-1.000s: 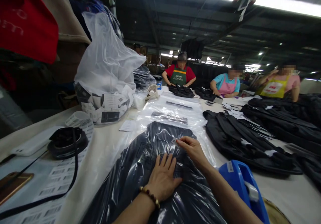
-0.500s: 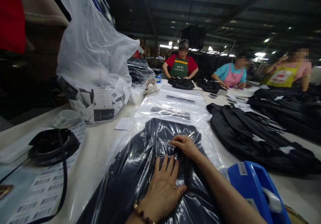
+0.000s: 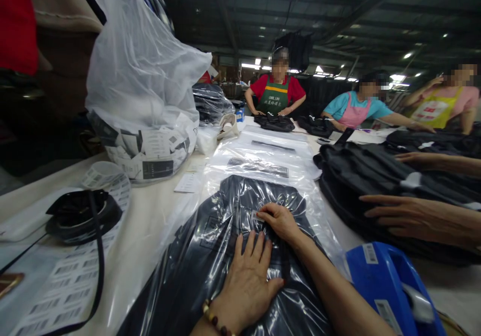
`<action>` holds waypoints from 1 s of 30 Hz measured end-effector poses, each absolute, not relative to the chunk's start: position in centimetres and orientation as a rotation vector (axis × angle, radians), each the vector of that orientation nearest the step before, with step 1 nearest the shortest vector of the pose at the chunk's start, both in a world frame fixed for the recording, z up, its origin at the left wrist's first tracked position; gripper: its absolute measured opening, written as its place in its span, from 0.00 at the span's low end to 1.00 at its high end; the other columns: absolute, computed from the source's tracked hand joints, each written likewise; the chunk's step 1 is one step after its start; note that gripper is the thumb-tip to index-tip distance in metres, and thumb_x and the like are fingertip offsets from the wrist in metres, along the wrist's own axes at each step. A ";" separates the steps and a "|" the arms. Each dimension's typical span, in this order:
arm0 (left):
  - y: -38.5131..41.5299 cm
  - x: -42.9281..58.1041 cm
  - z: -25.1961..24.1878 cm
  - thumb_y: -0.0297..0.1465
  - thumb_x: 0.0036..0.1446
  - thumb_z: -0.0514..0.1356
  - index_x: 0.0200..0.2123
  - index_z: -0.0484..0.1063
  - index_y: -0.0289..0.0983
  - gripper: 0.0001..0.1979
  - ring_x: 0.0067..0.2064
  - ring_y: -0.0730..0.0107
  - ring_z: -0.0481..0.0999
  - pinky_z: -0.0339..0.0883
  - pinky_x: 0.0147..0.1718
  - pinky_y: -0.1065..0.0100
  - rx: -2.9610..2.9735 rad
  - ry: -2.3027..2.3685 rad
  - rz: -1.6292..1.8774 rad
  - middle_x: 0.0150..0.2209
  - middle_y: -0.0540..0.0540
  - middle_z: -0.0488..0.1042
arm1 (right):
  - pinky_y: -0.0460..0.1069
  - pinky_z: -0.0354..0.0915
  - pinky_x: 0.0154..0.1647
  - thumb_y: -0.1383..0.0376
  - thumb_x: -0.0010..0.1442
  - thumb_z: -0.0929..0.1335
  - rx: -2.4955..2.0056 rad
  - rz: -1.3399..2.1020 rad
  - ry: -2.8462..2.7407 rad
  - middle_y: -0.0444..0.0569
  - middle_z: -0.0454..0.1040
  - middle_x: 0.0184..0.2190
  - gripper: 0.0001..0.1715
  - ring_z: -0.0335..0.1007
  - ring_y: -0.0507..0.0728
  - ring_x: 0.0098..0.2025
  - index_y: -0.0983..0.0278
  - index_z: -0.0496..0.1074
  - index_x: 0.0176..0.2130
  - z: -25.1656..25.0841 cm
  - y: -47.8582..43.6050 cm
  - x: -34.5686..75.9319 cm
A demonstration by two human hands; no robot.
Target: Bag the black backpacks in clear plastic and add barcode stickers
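A dark garment in a clear plastic bag [image 3: 188, 266] lies flat in front of me. My left hand [image 3: 246, 286] rests on the bag with its fingers spread, a beaded bracelet at the wrist. Just beyond it, my right hand [image 3: 281, 220] has thumb and fingertips closed on a small white sticker [image 3: 256, 216], which lies against the bag's upper middle. Whether the whole sticker touches the plastic is hard to see. Under the far end of the bagged garment, more clear plastic bags [image 3: 259, 148] with dark printed panels stretch away from me.
To the left lie barcode label sheets [image 3: 71, 281], a black tape roll [image 3: 82, 215] and a clear bag of tags [image 3: 150, 150]. At right are a blue tape dispenser [image 3: 387, 286] and stacked black garments [image 3: 356, 175], with a co-worker's hands [image 3: 421, 215] on them. Several people stand across the table.
A co-worker's two hands have come in from the right onto the black garments. The person in blue sleeves has stretched an arm rightward. My hands have stayed nearly still.
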State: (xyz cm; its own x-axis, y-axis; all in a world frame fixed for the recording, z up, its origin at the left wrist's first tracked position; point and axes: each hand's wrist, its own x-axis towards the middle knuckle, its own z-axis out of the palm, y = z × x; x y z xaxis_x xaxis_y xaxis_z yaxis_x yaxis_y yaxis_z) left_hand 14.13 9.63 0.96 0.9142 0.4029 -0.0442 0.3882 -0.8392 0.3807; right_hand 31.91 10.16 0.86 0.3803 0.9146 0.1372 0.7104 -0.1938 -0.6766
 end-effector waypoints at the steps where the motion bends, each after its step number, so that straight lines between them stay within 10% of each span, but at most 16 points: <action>1: 9.6 14.1 0.9 0.53 0.59 0.36 0.62 0.49 0.34 0.38 0.66 0.52 0.40 0.34 0.61 0.43 2.689 0.579 0.059 0.65 0.38 0.45 | 0.46 0.58 0.32 0.60 0.55 0.67 -1.984 0.366 -1.409 0.42 0.72 0.24 0.08 0.66 0.52 0.29 0.60 0.73 0.28 0.8 10.1 31.8; 30: 9.7 14.3 0.8 0.53 0.58 0.38 0.63 0.48 0.36 0.37 0.66 0.52 0.40 0.35 0.62 0.44 2.684 0.586 0.040 0.65 0.40 0.45 | 0.53 0.65 0.40 0.65 0.57 0.66 -2.199 -0.048 -1.391 0.55 0.70 0.38 0.13 0.67 0.59 0.38 0.67 0.67 0.43 -0.1 10.2 30.9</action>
